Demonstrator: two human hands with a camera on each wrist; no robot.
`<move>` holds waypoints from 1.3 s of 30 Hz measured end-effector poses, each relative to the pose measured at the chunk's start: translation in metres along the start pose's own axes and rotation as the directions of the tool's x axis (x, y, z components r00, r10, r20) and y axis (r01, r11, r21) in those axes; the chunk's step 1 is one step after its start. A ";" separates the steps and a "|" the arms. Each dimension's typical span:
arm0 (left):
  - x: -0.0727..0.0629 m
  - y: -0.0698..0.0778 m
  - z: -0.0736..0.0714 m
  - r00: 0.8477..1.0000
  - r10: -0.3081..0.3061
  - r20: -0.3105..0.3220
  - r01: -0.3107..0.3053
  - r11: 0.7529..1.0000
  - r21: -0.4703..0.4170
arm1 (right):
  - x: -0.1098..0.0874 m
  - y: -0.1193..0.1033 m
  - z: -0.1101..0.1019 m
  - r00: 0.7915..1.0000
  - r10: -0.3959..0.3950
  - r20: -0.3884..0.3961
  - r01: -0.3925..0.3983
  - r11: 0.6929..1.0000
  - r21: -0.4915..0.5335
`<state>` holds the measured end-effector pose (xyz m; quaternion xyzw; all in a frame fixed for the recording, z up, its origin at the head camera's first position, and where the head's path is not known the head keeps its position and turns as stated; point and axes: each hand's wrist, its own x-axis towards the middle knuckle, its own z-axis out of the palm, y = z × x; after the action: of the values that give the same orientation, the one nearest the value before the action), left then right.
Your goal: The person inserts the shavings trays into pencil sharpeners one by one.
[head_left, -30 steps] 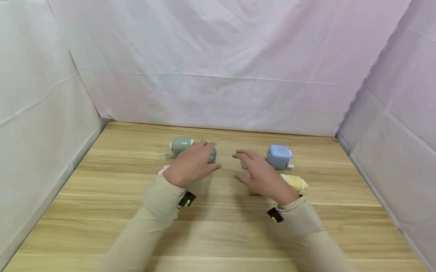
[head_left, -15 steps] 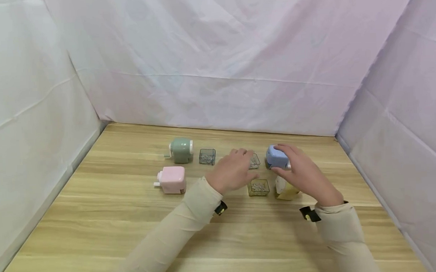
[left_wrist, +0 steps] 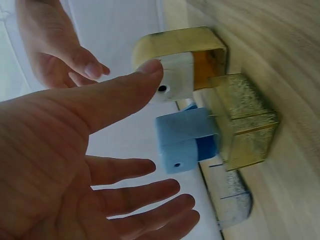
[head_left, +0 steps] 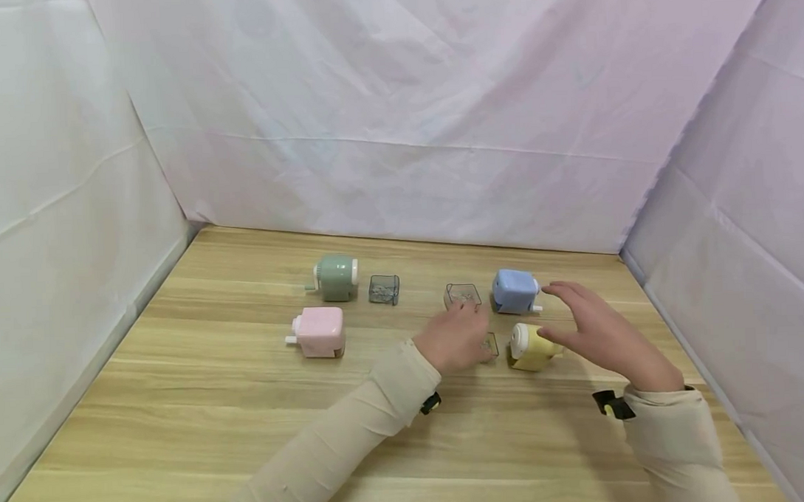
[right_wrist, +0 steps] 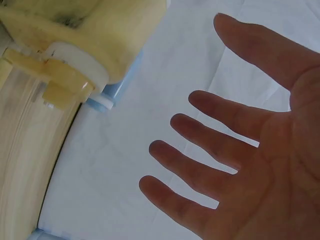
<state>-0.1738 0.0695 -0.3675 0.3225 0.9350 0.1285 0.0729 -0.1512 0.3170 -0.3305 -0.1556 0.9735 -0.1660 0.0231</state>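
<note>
My left hand is over the yellow transparent shavings drawer, partly hiding it in the head view. In the left wrist view its fingers are spread and hold nothing. A yellow crank pencil sharpener stands just right of that drawer. My right hand hovers at this sharpener's crank side, thumb apart from the fingers, palm bare in the right wrist view. Behind them are a blue crank pencil sharpener and a clear shavings drawer, whose front the left hand overlaps.
To the left stand a green crank sharpener and a pink one. A dark clear drawer with shavings lies beside the green one. White cloth walls off the back and sides of the wooden table.
Both hands have moved right from mid-table. The left has come to the yellow drawer, uncovering the pink and green sharpeners; the right has passed to the outer side of the yellow sharpener.
</note>
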 end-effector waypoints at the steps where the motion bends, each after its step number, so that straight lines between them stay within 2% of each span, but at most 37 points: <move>1: 0.000 -0.001 0.003 1.000 -0.002 0.004 0.002 1.000 -0.008 | -0.001 0.001 0.000 1.000 0.010 0.013 -0.010 1.000 0.001; 8: 0.003 -0.012 0.017 1.000 -0.009 0.029 0.011 0.998 -0.062 | -0.006 0.008 -0.001 0.997 0.030 0.075 -0.029 1.000 -0.012; 15: 0.003 -0.018 0.024 1.000 -0.009 0.027 0.014 0.982 -0.189 | -0.006 0.009 0.000 0.996 0.026 0.079 -0.026 1.000 -0.011; 24: 0.006 -0.022 0.030 0.999 0.027 -0.034 -0.032 0.989 -0.141 | -0.005 0.008 0.000 0.996 0.024 0.088 -0.023 1.000 -0.016; 32: 0.007 -0.023 0.033 0.999 0.019 -0.040 -0.027 0.977 -0.213 | -0.006 0.008 -0.002 0.996 0.023 0.087 -0.022 1.000 -0.011; 39: 0.006 -0.026 0.033 1.000 -0.014 -0.019 0.008 0.957 -0.289 | -0.006 0.009 -0.002 0.995 0.026 0.094 -0.025 1.000 -0.011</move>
<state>-0.1866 0.0602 -0.4072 0.3019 0.9087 0.2663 0.1103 -0.1483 0.3273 -0.3320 -0.1508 0.9741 -0.1534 0.0703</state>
